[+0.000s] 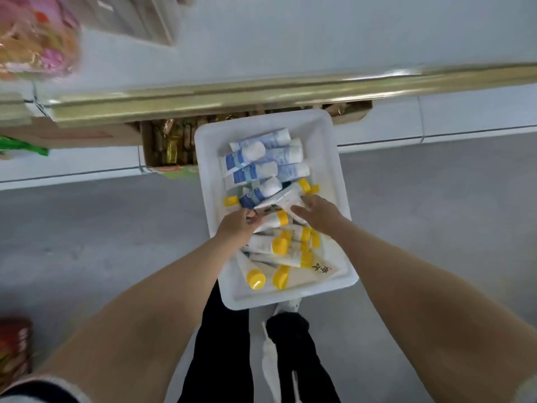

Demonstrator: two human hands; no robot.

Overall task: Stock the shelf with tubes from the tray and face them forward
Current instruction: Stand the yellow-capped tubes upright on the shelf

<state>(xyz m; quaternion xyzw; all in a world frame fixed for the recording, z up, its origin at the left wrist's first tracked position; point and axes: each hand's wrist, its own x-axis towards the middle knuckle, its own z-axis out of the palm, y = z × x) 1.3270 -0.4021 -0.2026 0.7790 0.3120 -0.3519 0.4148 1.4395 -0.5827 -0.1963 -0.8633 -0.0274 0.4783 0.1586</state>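
A white tray (pixel 328 158) sits on the floor below me, against the shelf base. Its far half holds several blue-and-white tubes (pixel 261 161) with white caps. Its near half holds several cream tubes with yellow caps (pixel 279 248). My left hand (pixel 235 228) pinches the flat end of a cream yellow-capped tube (pixel 286 197) that lies across the middle of the tray. My right hand (pixel 318 212) rests on the same tube near its cap, fingers spread over it. The white shelf (pixel 290 33) above the gold rail holds no tubes where I can see.
A gold rail (pixel 261 88) edges the shelf. Below it, a cardboard box of gold-wrapped goods (pixel 171 144) sits left of the tray. Pink packages (pixel 35 39) are at upper left, a red package (pixel 14 344) at lower left. My dark trouser legs (pixel 226 344) stand behind the tray on grey floor.
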